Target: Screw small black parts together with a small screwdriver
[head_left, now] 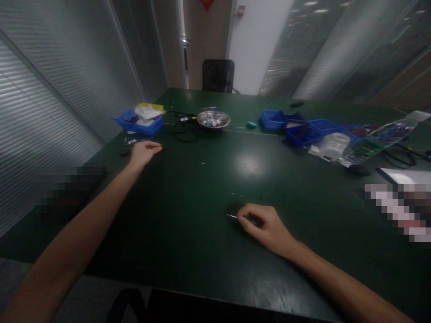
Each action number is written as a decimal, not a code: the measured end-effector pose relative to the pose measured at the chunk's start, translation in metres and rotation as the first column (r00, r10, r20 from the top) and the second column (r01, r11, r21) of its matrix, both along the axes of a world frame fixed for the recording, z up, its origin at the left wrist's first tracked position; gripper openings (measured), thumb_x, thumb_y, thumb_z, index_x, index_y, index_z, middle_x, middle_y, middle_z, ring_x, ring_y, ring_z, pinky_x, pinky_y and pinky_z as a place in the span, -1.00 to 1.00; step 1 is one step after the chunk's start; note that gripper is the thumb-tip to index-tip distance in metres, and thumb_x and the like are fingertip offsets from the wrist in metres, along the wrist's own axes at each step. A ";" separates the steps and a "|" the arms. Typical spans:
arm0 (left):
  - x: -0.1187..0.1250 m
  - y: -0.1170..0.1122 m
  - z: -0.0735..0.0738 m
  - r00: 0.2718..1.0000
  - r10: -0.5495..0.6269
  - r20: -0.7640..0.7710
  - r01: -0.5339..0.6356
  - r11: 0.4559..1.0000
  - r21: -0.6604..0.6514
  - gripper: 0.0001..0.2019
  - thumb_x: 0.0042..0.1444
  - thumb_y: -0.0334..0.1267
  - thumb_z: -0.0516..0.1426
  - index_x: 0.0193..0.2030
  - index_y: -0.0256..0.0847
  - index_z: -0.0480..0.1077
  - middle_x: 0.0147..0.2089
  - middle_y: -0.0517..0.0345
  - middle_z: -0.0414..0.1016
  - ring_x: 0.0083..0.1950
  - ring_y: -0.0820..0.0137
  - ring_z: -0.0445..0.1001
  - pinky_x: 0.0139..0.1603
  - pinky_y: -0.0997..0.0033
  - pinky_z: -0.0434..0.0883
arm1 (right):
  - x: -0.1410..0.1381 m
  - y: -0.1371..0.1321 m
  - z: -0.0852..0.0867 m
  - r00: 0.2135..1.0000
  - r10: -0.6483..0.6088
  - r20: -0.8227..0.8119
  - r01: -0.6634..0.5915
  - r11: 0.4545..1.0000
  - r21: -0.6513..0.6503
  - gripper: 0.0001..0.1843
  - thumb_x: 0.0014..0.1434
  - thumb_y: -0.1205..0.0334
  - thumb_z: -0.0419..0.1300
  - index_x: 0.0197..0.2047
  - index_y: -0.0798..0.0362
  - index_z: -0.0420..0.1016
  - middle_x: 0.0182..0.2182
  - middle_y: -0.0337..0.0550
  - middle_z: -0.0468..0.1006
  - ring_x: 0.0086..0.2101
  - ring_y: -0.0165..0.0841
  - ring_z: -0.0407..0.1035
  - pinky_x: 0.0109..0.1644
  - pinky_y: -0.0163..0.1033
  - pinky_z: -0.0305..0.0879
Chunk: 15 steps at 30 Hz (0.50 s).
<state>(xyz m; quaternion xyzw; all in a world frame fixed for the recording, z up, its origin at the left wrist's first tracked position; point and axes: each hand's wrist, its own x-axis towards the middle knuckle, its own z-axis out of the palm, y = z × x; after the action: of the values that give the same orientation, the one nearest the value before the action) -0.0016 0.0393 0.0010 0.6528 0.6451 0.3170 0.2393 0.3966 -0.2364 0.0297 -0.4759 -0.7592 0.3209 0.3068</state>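
Note:
My right hand point(264, 224) rests low over the table, thumb and index finger pinched on a thin metal rod point(231, 216). The rod's tip points left; its other end is hidden in the fingers. Farther off to the left, my left hand point(144, 152) reaches out with its fingertips pressed together. Whatever it may hold is too small to make out. It is nearest to a blue basket point(148, 128) with white wrapping and a yellow tray point(158, 107) in it. Tiny white bits point(237, 194) lie just beyond my right hand.
A metal bowl point(225, 121) with small white pieces stands at the back of the green table point(188, 193), beside a black cable point(185, 139). Blue bins point(272, 119), a white object point(335, 146) and a clear plastic bag point(380, 139) lie at right. Beyond is a chair point(218, 74).

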 end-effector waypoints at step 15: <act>0.149 -0.198 0.027 0.521 -0.826 0.212 0.851 0.521 -0.065 -0.82 0.29 -0.18 0.24 -0.04 -0.18 0.56 -0.16 0.10 0.53 -0.23 0.39 0.45 -0.21 0.36 0.38 | 0.000 -0.001 -0.004 1.000 -0.022 0.001 0.021 0.997 0.080 -0.82 0.39 0.24 0.17 -0.25 0.06 0.56 -0.39 -0.21 0.57 -0.42 -0.39 0.44 -0.30 -0.30 0.29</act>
<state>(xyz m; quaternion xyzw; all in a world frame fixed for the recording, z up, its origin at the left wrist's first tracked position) 0.1472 -0.1582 0.0285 0.8347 0.2518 0.1586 0.4633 0.3962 -0.2369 0.0262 -0.4717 -0.7665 0.2867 0.3284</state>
